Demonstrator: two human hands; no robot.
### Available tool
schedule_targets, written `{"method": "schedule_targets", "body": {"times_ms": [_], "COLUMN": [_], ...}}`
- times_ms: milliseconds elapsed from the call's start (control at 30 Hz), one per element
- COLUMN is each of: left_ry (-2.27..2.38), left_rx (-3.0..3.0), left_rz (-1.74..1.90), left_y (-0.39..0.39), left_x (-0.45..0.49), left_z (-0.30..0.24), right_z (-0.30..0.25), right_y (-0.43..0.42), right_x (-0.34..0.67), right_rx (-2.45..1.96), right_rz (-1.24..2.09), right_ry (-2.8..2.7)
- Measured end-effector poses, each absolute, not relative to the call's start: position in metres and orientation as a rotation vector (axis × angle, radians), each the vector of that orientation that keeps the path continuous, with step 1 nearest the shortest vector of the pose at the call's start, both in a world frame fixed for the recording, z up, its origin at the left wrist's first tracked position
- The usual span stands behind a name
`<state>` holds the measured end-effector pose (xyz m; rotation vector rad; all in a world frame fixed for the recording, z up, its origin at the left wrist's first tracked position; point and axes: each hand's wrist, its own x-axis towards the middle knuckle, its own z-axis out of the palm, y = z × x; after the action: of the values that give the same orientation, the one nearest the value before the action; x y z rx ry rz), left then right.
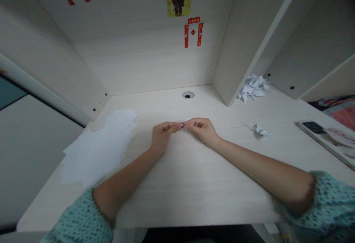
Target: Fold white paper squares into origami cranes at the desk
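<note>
My left hand (pixel 163 134) and my right hand (pixel 202 129) meet over the middle of the desk, fingertips almost touching. Both pinch a small piece of white paper (pixel 183 124) between thumb and fingers. Most of the paper is hidden by the fingers, so its folded shape cannot be made out. Left of my left hand lies a spread stack of white paper sheets (pixel 97 149). To the right of my right hand sits a single folded paper crane (pixel 260 131).
A heap of folded white paper pieces (pixel 253 87) lies behind the upright divider (pixel 244 51). At the right edge rests a tablet-like device (pixel 327 139) with a dark camera block. A round cable hole (pixel 188 95) is near the back panel, which bears red paper decorations (pixel 193 32).
</note>
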<state>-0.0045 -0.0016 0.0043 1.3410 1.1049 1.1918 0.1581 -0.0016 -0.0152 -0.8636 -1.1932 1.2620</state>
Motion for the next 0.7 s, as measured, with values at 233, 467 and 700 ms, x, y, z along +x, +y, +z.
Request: {"method": "schedule_targets", "body": {"times_ms": [233,467,700], "left_ry": [1.183,1.151,1.055], "left_rx": [1.321,1.34,1.437], "left_rz": [1.241,1.266,1.199], "left_y": [0.009,0.008,-0.001], "left_x": [-0.013,-0.012,-0.007], "left_z": [-0.004,-0.003,0.002], "right_z": [-0.018,-0.016,-0.017], "right_y": [0.007,0.007,0.003], "right_x": [0.164,0.165,0.163], "right_rx": [-0.93,-0.963,-0.927], "right_rz": [1.191,1.125,1.132], "right_ry": [-1.05,-1.137,-1.225]}}
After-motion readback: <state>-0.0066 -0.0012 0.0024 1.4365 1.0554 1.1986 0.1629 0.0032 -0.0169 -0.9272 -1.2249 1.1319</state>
